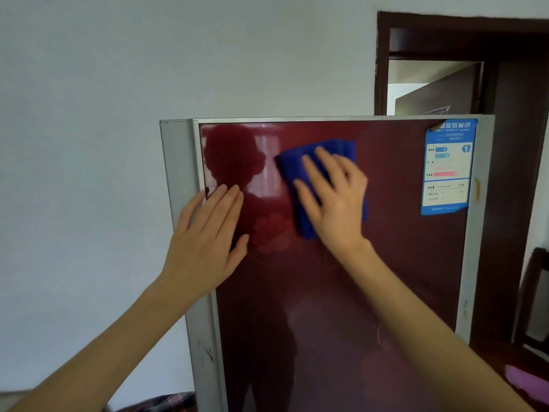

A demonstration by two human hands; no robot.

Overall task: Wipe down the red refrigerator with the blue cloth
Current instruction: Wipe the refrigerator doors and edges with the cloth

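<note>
refrigerator: red glossy door [341,263] fills the middle of the view, standing against a pale wall, grey trim down both sides.
cloth: one blue cloth [315,162], folded, pressed flat on the upper middle of the door, well left of the label.
right hand: right hand [332,197] lies spread over the cloth, fingers splayed, palm pushing it onto the door; a flat press rather than a closed grip.
left hand: left hand [208,242] open and empty, palm flat on the door's left edge, fingers over the trim, seemingly bracing.
risk: a wipe carried far right could catch the energy label [447,168], whose top corner already curls, and peel it further.
risk: with only a flat palm on it, the cloth may slide out or bunch on the slick door, probably leaving streaks.
count: one refrigerator, one cloth, one label, two hands.
background: dark doorway [445,69] behind, upper right.
</note>
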